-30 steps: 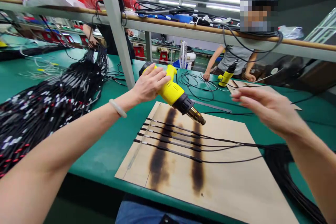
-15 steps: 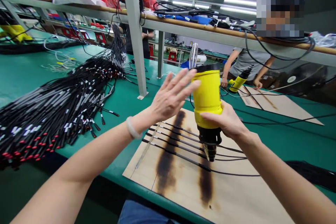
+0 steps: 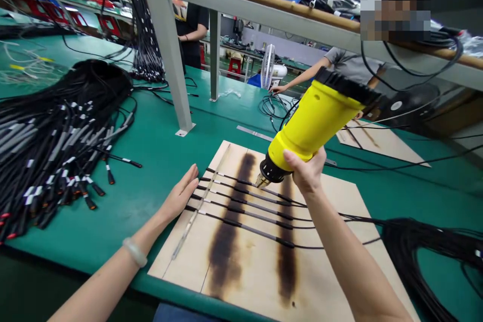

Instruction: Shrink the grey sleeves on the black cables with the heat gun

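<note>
My right hand [image 3: 310, 168] grips a yellow heat gun [image 3: 313, 121], tilted with its metal nozzle pointing down-left above the cables. Several black cables [image 3: 260, 209] with grey sleeves lie side by side across a wooden board [image 3: 324, 271] that has two dark scorch bands. At the board's left edge, my left hand [image 3: 181, 193] rests beside the cable ends, fingers stretched out and holding nothing. A thin clear strip [image 3: 188, 226] crosses the cables near those ends.
A large cable bundle [image 3: 68, 136] covers the left of the green table [image 3: 151, 156]. Coiled cables [image 3: 407, 246] lie at right. A metal post [image 3: 166, 45] and shelf [image 3: 302, 12] stand ahead. Across the table is another person [image 3: 350, 65], near a second board [image 3: 385, 143].
My left hand has moved down and left to the board's edge. The heat gun has swung from nearly upright to a slant, its nozzle now further left and higher. The view has shifted.
</note>
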`<state>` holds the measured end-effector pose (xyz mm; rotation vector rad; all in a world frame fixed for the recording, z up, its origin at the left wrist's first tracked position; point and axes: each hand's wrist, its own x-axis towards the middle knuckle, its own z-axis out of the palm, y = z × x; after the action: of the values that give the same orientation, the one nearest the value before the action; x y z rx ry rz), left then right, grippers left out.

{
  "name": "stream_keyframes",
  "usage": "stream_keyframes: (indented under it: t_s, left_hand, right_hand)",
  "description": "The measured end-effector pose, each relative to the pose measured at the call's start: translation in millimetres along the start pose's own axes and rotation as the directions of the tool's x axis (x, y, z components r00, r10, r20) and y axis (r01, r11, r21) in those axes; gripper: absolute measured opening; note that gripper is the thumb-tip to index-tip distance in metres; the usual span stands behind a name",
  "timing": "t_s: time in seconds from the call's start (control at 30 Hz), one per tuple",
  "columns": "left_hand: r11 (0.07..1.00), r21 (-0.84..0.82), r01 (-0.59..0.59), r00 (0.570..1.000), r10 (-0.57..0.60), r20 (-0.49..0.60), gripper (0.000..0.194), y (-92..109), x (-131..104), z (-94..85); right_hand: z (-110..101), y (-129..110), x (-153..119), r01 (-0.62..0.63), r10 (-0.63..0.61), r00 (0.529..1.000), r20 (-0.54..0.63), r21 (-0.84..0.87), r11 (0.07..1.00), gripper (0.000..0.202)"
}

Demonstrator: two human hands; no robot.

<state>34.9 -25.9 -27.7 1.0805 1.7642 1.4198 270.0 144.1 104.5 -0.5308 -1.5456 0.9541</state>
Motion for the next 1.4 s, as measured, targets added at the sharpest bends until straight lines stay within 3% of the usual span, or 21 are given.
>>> stream_keyframes:
  t_s: [0.37, 0.7, 0.87, 1.2, 1.4]
  left_hand:
    - [0.994, 0.089, -0.056, 0.990, 0.043, 0.135, 0.085, -14, 20, -2.7]
    - [0.988, 0.116, -0.105, 0.977, 0.080, 0.199, 0.074, -26, 21, -6.2]
    - [0.988, 0.087, -0.131, 0.972, 0.111, 0.206, 0.070, -33, 20, -6.8]
    - [0.988, 0.078, -0.132, 0.972, 0.114, 0.204, 0.073, -31, 19, -6.3]
    - [0.987, 0.069, -0.148, 0.968, 0.131, 0.214, 0.071, -35, 20, -7.2]
  right_hand:
    - [17, 46, 6, -0.065, 0.066, 0.998, -0.013, 0.052, 0.997, 0.065]
    - [27, 53, 5, -0.079, 0.081, 0.997, -0.012, 0.092, 0.993, 0.068]
    - [28, 56, 5, -0.065, 0.066, 0.998, -0.002, 0.131, 0.989, 0.058]
    - [25, 59, 1, -0.057, 0.058, 0.998, -0.004, 0.076, 0.995, 0.069]
    - [27, 57, 1, -0.048, 0.049, 0.999, -0.008, 0.080, 0.996, 0.065]
